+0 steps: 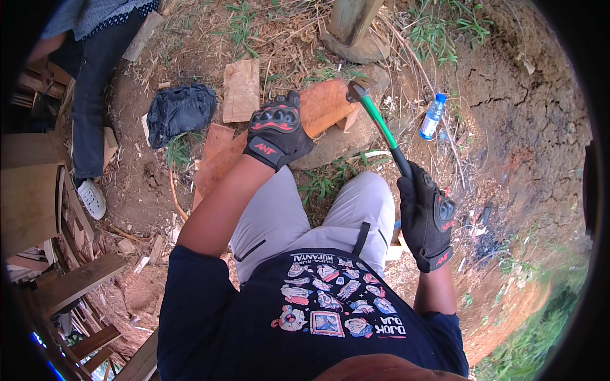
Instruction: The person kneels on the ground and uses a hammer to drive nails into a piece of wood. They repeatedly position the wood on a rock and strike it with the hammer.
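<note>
My left hand, in a black glove with red trim, is closed on a reddish-brown wooden board slanting across in front of my knees. The board's right end rests over a large stone, with a small wood piece under or beside it. My right hand, gloved the same way, is wrapped round the black grip of a hammer with a green shaft. The hammer's head is at the board's right end; whether they touch I cannot tell. Any nail there is too small to make out.
A flat wood block and a black plastic bag lie beyond my left hand. A clear bottle with a blue cap lies at right. A wooden post stands ahead. Another person's leg and stacked timber are at left.
</note>
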Demonstrator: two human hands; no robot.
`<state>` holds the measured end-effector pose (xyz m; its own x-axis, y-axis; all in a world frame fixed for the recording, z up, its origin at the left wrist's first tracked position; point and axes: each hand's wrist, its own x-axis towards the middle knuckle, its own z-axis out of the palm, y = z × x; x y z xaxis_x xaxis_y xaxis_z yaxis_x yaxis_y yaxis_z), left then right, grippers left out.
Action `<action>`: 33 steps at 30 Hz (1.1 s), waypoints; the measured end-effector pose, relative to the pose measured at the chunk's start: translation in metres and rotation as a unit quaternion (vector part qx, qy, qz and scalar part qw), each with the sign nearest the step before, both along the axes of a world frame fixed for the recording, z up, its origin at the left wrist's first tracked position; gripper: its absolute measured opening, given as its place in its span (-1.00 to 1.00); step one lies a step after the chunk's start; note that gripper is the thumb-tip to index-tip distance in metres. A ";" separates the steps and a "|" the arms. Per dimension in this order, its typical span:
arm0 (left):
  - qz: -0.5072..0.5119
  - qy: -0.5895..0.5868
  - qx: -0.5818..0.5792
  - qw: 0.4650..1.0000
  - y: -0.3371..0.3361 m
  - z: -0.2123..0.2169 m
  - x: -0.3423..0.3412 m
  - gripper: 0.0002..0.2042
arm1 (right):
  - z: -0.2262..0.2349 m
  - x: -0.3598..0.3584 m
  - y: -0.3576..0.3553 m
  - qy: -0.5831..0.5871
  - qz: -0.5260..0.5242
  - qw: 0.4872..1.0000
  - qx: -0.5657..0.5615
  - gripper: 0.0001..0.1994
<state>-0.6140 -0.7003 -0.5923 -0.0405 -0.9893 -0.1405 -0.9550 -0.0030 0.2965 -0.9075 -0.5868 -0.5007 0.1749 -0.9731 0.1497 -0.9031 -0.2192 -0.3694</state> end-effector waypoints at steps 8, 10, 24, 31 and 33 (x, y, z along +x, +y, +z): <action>-0.005 0.031 0.026 0.999 -0.003 -0.009 0.006 -0.27 | 0.001 0.010 0.005 -0.044 -0.013 0.998 -0.039 -0.67; -0.006 0.032 0.053 0.998 -0.005 0.005 -0.002 -0.31 | -0.013 0.001 0.000 0.025 0.000 1.000 -0.002 -0.66; -0.010 0.002 0.021 1.000 -0.008 -0.001 -0.005 -0.47 | 0.008 0.004 0.009 -0.058 -0.019 0.998 0.013 -0.65; 0.005 0.000 0.020 1.000 0.000 -0.001 -0.001 -0.34 | -0.007 0.008 0.011 -0.035 -0.025 0.998 -0.040 -0.66; 0.014 -0.002 0.024 1.000 0.002 0.000 0.000 -0.30 | -0.019 0.001 0.004 0.032 -0.002 0.999 -0.030 -0.70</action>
